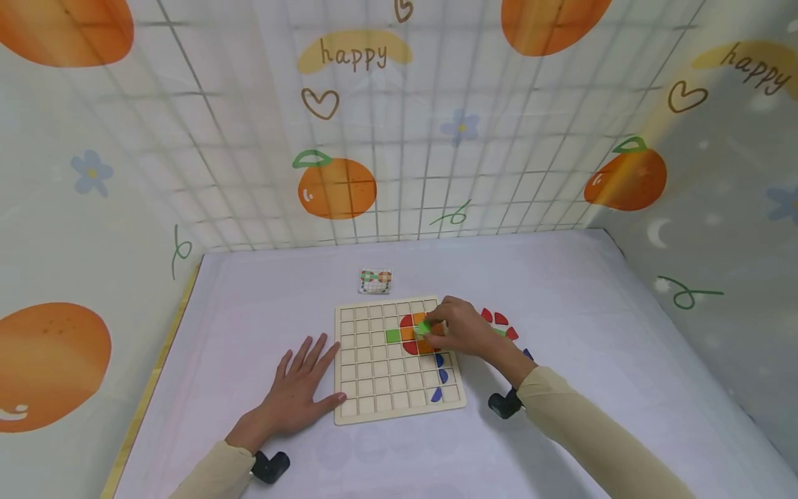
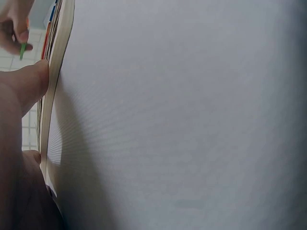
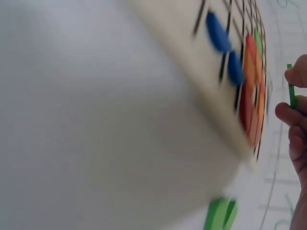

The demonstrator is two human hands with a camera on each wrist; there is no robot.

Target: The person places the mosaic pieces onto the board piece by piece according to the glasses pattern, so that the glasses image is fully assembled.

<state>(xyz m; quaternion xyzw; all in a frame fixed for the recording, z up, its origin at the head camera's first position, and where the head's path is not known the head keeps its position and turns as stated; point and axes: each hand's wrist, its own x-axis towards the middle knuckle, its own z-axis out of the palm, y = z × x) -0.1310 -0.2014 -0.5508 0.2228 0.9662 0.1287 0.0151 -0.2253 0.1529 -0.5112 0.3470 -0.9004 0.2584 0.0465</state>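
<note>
Over the right part of the wooden grid board (image 1: 374,409), my right hand (image 1: 464,326) pinches a green piece (image 1: 422,328) between thumb and fingers; the right wrist view shows the green piece (image 3: 291,88) edge-on, off the board. Beneath it lie red pieces (image 1: 409,347) and orange pieces, partly hidden by the hand. A green square (image 1: 393,336) sits just left of them. Blue pieces (image 1: 443,375) lie down the board's right side. My left hand (image 1: 293,398) rests on the table with fingers spread, its thumb and a fingertip touching the board's left edge.
A small pattern card (image 1: 375,281) lies behind the board. To the right of the board are loose red pieces (image 1: 501,319), some green and a blue one, partly behind my right arm. Printed curtains stand around the white table (image 1: 262,291). A black device is at each wrist.
</note>
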